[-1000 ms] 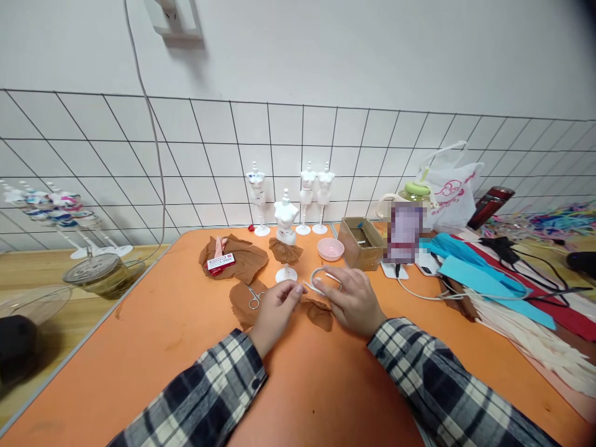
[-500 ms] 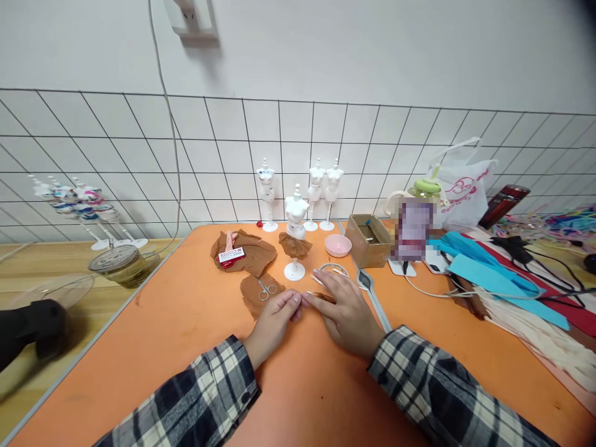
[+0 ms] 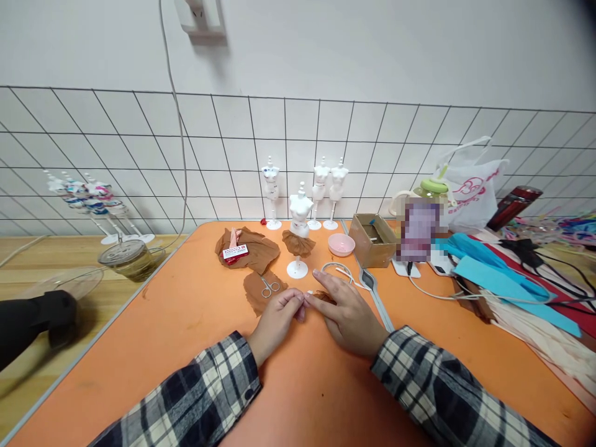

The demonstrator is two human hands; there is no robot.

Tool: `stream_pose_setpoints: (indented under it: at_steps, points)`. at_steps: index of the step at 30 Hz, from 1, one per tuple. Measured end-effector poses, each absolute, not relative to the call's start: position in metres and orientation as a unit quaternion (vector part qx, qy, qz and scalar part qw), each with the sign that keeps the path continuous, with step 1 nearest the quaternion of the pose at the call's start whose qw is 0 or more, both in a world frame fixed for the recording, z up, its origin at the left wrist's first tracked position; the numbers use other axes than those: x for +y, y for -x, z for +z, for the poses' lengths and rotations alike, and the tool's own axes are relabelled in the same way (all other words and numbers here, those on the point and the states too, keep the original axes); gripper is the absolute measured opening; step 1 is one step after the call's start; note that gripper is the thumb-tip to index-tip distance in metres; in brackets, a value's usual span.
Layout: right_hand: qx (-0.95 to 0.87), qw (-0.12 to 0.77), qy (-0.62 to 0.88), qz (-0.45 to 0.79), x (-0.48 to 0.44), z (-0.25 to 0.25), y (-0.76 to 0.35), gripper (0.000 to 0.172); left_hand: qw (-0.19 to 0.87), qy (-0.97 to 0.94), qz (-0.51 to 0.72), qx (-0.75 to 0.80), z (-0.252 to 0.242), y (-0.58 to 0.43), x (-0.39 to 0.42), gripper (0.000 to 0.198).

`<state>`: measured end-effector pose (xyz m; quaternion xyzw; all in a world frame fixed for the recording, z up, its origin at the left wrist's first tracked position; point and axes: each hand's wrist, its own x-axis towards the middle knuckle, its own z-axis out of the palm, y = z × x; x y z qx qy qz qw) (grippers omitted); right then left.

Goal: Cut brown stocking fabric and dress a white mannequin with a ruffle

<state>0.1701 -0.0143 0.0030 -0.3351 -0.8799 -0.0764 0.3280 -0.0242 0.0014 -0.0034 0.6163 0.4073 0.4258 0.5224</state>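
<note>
My left hand [image 3: 279, 318] is closed in a pinch, thumb against fingers; what lies in the pinch is too small to make out. Its fingertips meet those of my right hand [image 3: 350, 315] low over the orange table. A small brown cloth piece [image 3: 325, 296] shows among the fingers of my right hand, partly hidden, with some fingers stretched out above it. Just beyond stands a white mini dress form [image 3: 300, 208] with a gathered brown cloth skirt [image 3: 298, 243]. Small scissors [image 3: 269, 288] lie on a flat brown cloth [image 3: 254, 297] left of my hands.
A red-and-white packet [image 3: 235, 252] rests on crumpled brown cloth [image 3: 263, 245]. Rightward are a pink bowl [image 3: 341, 245], a cardboard box [image 3: 374, 251], a grey zipper-like strip [image 3: 379, 304], a phone [image 3: 419, 230], cables and blue fabric [image 3: 507, 288]. More dress forms [image 3: 271, 192] stand at the wall.
The whole view has shifted slightly, so things appear a little farther right. My hands keep almost the same pose, fingertips still together.
</note>
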Motion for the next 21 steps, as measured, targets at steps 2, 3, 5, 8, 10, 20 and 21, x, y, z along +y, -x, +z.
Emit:
stream_pose_setpoints:
  at_steps: [2,3,5,8,10,20,21]
  points:
    - [-0.882,0.328,0.331,-0.075,-0.015,0.004,-0.170,0.058,0.518,-0.614,0.428,0.414,-0.004,0.024,0.001,0.029]
    - [-0.883,0.327,0.329,-0.069,-0.015,0.004,-0.170,0.058,0.516,-0.612,0.430,0.417,-0.004,0.024,0.001,0.027]
    - [-0.884,0.328,0.331,-0.045,-0.016,0.004,-0.169,0.059,0.512,-0.608,0.437,0.422,-0.004,0.025,0.001,0.026]
    - [-0.871,0.349,0.345,0.034,-0.017,0.000,-0.167,0.060,0.506,-0.604,0.448,0.423,-0.005,0.026,0.000,0.024]
    - [-0.854,0.371,0.350,0.103,-0.017,-0.004,-0.165,0.060,0.505,-0.601,0.455,0.421,-0.006,0.026,0.000,0.023]
    - [-0.818,0.361,0.369,0.254,-0.016,-0.004,-0.163,0.052,0.546,-0.567,0.484,0.382,-0.010,0.026,0.001,0.026]
    - [-0.825,0.357,0.374,0.227,-0.017,-0.002,-0.164,0.053,0.565,-0.559,0.482,0.369,-0.010,0.026,0.001,0.027]
